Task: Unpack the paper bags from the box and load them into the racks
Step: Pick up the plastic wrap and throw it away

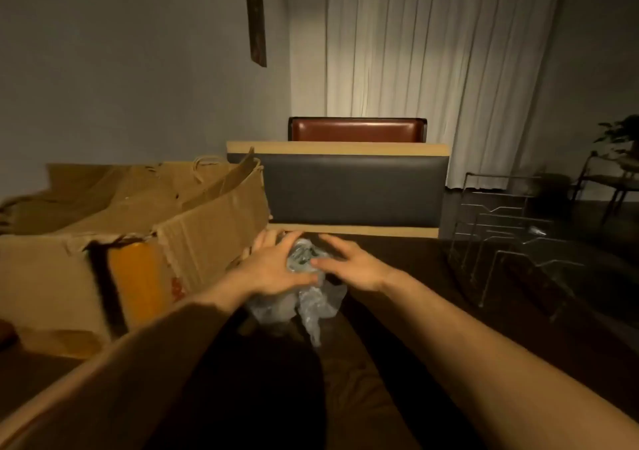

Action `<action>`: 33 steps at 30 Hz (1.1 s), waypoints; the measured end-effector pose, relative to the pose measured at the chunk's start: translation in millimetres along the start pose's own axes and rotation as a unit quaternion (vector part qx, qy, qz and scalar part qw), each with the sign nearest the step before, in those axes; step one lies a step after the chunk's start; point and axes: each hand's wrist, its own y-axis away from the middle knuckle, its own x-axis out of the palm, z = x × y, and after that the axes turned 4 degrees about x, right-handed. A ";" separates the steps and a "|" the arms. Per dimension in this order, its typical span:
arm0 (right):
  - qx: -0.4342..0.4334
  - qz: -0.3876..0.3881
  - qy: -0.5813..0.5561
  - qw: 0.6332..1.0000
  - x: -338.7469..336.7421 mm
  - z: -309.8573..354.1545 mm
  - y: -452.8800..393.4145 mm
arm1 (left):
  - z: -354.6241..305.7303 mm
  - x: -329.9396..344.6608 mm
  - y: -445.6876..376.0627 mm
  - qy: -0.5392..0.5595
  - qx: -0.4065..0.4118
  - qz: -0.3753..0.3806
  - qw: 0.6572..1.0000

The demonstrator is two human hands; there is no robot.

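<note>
At the centre of the frame, both hands meet over a crumpled piece of clear plastic wrap (304, 297) lying on the dark table (432, 277). The left hand (273, 270) lies palm down on the upper part of the wrap, fingers extended and slightly spread, pressing rather than clasping; its forearm enters from the lower left of the frame in a brown sleeve. The right hand (349, 266) is also palm down with fingers straight and spread, its fingertips touching the wrap from the right side; its bare forearm enters from the lower right. Neither hand is curled around anything. The wrap trails from beneath the hands toward the lower centre of the frame, so its long axis runs roughly toward the viewer. Just left of the hands stands the cardboard box (145, 266), top flaps open, its long axis running from the left edge of the frame toward the centre. Brown paper bags (193, 176) lie flat inside it, their twisted handles pointing toward the upper centre of the frame. The wire racks (511, 238) stand upright on the table at the right of the frame, well apart from the hands. Beyond the table are a dark padded bench back (352, 194), a reddish-brown seat back (356, 130), and pale curtains (442, 69).
</note>
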 end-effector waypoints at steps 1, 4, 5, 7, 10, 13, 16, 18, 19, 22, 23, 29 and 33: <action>0.033 0.015 0.045 0.998 9.1 -3.8 2.2 | 8.7 7.6 7.1 -0.019 -0.034 0.050 0.998; 0.099 0.070 0.126 0.985 36.5 -20.7 -0.6 | 32.4 35.7 19.2 0.030 -0.103 0.152 0.983; 0.100 0.079 0.141 0.982 44.1 -26.8 -6.6 | 38.0 44.4 18.3 0.062 -0.109 0.150 0.981; 0.105 0.077 0.147 0.981 52.8 -37.7 -19.2 | 44.4 60.0 16.2 0.108 -0.092 0.113 0.983; 0.110 0.077 0.133 0.982 54.1 -48.6 -36.2 | 49.9 80.5 7.4 0.156 -0.060 0.033 0.985; 0.072 0.043 0.131 0.988 51.5 -56.8 -42.7 | 48.6 89.8 0.9 0.145 -0.068 -0.017 0.987; 0.004 -0.020 0.074 0.997 44.6 -65.6 -34.9 | 36.9 87.8 -1.4 0.179 -0.034 -0.067 0.981; -0.043 -0.063 -0.033 0.997 39.0 -67.0 -20.8 | 18.3 83.8 0.0 0.290 0.003 -0.079 0.954; -0.059 -0.089 -0.082 0.991 34.7 -65.8 -10.1 | 3.5 82.0 2.2 0.371 0.018 -0.081 0.925; -0.106 -0.158 -0.189 0.963 18.4 -57.3 27.6 | -52.9 80.0 12.6 0.652 0.056 -0.049 0.754; -0.121 -0.168 -0.208 0.956 14.3 -56.5 41.8 | -72.7 81.1 15.5 0.710 0.046 -0.026 0.702; -0.110 -0.169 0.115 0.973 -6.8 -68.8 129.1 | -157.4 93.1 26.3 0.772 -0.028 0.026 0.635; -0.128 -0.286 0.084 0.946 -17.1 -93.9 182.6 | -208.4 102.0 33.7 0.785 -0.098 0.030 0.610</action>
